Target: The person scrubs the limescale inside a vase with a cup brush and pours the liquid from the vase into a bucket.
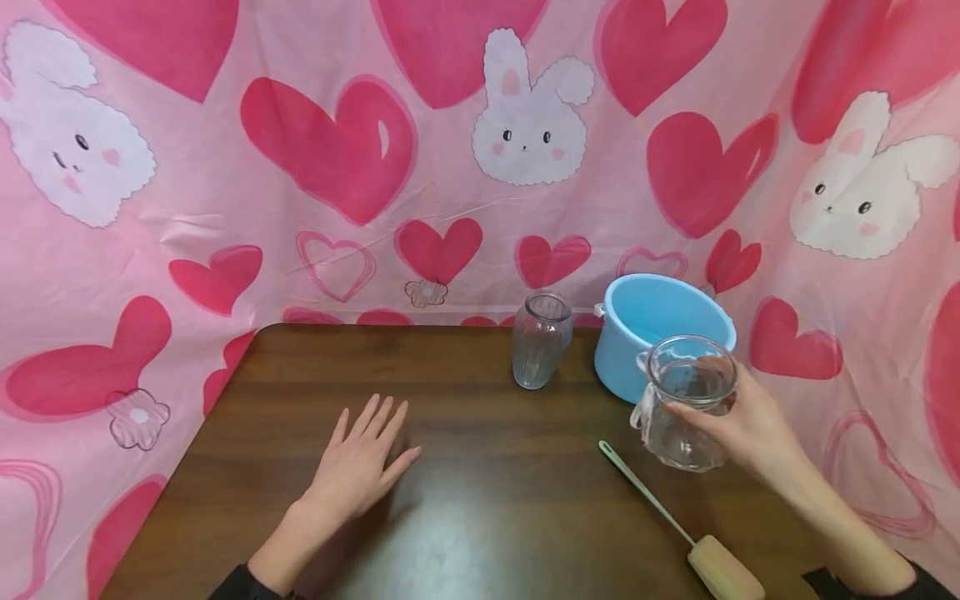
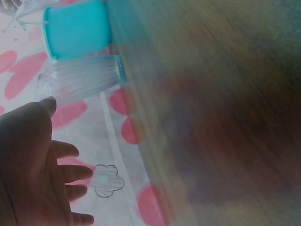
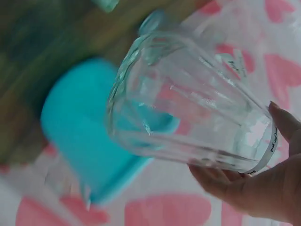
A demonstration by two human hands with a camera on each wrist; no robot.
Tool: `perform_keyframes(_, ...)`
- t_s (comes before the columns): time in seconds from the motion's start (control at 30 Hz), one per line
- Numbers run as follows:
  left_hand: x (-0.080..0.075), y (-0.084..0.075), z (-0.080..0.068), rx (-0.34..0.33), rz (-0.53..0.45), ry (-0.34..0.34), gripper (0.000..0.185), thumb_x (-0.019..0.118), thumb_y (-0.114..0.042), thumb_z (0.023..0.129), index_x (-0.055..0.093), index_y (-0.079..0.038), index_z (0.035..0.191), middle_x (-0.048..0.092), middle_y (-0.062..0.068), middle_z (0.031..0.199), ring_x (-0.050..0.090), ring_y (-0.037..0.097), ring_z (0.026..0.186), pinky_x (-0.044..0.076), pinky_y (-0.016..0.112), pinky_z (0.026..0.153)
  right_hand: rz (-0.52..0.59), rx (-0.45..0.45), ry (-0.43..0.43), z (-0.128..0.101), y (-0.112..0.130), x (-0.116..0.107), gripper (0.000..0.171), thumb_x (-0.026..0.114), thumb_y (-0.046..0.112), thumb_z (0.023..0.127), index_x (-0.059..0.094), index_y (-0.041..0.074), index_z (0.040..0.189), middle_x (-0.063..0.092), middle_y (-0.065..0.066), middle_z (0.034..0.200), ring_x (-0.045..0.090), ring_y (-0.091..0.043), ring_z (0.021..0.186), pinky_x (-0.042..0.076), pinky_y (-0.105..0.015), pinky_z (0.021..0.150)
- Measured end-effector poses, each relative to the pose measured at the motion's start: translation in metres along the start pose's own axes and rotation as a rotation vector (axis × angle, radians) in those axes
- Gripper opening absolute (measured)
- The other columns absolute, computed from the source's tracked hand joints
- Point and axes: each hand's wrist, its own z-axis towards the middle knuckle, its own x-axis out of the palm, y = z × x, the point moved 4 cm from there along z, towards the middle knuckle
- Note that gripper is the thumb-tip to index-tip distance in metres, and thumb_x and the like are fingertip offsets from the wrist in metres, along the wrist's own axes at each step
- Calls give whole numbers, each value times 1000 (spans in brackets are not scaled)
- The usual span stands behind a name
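My right hand [image 1: 750,421] grips a clear glass jar [image 1: 686,433] round its neck, with a white ribbon [image 1: 643,412] tied there. The jar is upright in the head view and overlaps the front of a light blue bucket [image 1: 626,362]. Seen from the right wrist, fingers and thumb wrap the neck of the glass jar [image 3: 188,103], and its faceted base points away from the hand. My left hand [image 1: 360,467] is palm down over the left part of the table, fingers straight and spread, holding nothing. A ribbed glass vase [image 1: 538,346] stands upright left of the bucket.
A sponge bottle brush [image 1: 723,571] with a long green handle lies on the dark wooden table [image 1: 480,433] at the front right, below the jar. Pink cloth [image 1: 450,192] printed with hearts and rabbits hangs along the back and both sides.
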Motion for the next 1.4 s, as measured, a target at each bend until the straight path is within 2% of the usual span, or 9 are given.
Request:
perform_keyframes(0.13,-1,0,-1,0,-13,-2,73,60,-55,101,46,-10,157,45,17,160,30,36,154,19,68,121,99,40,130,-2,26,32,71,89,33,84,54,7,140,68,-20,130,64,-36,113,54,-35,81)
perform_keyframes(0.2,-1,0,-2,-3,-17,-3,73,62,-54,100,48,-9,156,46,18,159,31,36,154,20,68,120,170,35,174,-2,38,50,67,88,33,84,57,9,138,68,-16,132,63,-34,117,54,-38,85)
perform_keyframes(0.4,1,4,-4,-8,3,-10,71,62,-54,100,51,-10,154,49,17,157,34,37,153,22,68,120,320,-12,225,12,69,110,65,91,31,80,60,13,135,70,-8,129,61,-28,111,52,-39,85)
perform_keyframes(0.57,4,6,-4,-4,9,-14,70,63,-53,100,52,-10,153,50,17,156,35,37,152,24,68,119,424,-2,254,33,90,158,68,91,31,80,57,14,137,68,-9,131,62,-31,118,53,-48,97)
perform_keyframes(0.63,5,7,-4,-4,11,-15,69,63,-53,100,52,-11,153,50,17,156,36,36,152,24,69,118,474,12,254,42,98,174,69,91,29,81,56,13,138,68,-8,132,63,-30,121,52,-50,101)
perform_keyframes(0.83,8,8,-4,-12,-2,-6,66,62,-53,100,55,-11,151,52,17,155,37,37,151,25,69,118,539,25,199,75,113,221,67,91,27,81,57,10,136,67,-9,134,65,-30,119,52,-51,101)
perform_keyframes(1.03,10,8,0,-4,1,-30,63,64,-51,99,59,-11,148,54,17,153,40,36,149,27,68,117,485,17,128,108,116,258,66,90,31,80,56,5,130,68,-13,127,65,-32,119,51,-50,103)
perform_keyframes(1.27,11,12,1,-20,16,-26,64,64,-53,99,59,-12,148,54,16,154,39,35,150,26,68,118,462,15,58,127,108,282,74,90,29,79,56,-2,137,69,-18,128,63,-38,122,49,-52,105)
perform_keyframes(1.4,8,14,2,-21,22,-26,64,63,-54,99,59,-12,147,54,16,153,39,36,150,26,68,118,456,25,29,137,103,288,73,90,28,79,57,0,137,69,-17,127,63,-37,123,49,-51,106)
